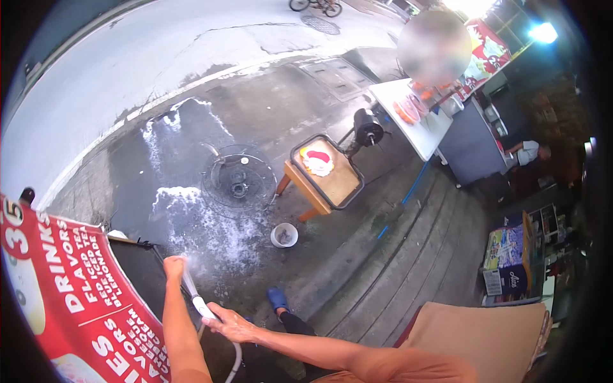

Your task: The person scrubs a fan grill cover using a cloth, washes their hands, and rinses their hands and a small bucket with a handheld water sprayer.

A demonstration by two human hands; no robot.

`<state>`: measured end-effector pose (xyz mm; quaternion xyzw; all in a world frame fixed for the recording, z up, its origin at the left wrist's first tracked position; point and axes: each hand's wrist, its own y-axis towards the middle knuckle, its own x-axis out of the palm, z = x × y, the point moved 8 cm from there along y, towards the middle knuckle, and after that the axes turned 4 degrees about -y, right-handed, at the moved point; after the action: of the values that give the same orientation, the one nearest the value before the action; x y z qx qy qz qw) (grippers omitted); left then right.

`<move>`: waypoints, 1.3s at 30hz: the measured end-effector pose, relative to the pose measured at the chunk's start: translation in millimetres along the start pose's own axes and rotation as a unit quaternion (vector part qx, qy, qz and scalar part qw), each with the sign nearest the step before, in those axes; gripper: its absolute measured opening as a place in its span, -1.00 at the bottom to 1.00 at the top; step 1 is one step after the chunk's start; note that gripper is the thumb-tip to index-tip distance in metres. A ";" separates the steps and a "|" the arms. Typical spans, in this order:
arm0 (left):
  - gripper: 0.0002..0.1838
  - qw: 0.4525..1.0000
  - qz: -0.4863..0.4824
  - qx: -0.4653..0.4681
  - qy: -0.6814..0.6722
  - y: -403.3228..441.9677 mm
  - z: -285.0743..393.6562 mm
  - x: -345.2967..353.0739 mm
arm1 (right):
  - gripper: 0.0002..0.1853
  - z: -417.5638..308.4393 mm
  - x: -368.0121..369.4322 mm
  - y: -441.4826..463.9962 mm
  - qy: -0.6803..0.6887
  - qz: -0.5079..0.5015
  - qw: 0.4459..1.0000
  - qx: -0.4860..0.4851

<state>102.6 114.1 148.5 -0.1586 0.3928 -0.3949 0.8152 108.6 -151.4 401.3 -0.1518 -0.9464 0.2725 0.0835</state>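
My right hand point(228, 323) is closed round a white hose nozzle point(203, 307), from which a whitish stream runs toward my left hand point(174, 267). The fingers of my left hand are bunched at the stream, beside a dark metal bar; what they hold, if anything, is too small to make out. Beyond them, a round wire fan grille point(238, 184) lies on the wet ground, with white foam point(223, 246) around it. The hose point(237, 364) hangs below my right hand.
A red menu banner point(76, 300) stands at the left. Ahead are a white bucket point(284, 235), a wooden stool point(329, 172) with a tray-like top, and a dark motor point(368, 127). A white table point(415, 121) with a person behind it is at the upper right; steps point(396, 268) lie right.
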 end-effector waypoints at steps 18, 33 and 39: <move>-0.28 0.938 0.051 0.106 -0.325 -185.1 9.6 79.5 | -0.46 100.1 -40.5 148.0 -0.133 0.130 0.982 0.042; -0.37 0.970 0.038 0.046 -0.236 -293.0 72.4 36.5 | -0.50 152.6 -106.4 319.2 -0.431 0.001 0.898 0.085; -0.37 0.962 -0.006 0.071 -0.265 -308.5 59.1 48.2 | -0.57 131.8 -86.9 304.0 -0.730 0.049 0.678 -0.064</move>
<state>6.0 -122.8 337.1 -0.2014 0.1328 -0.3703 0.8970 232.0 -0.2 119.9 0.0441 -0.7127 0.2393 -0.6579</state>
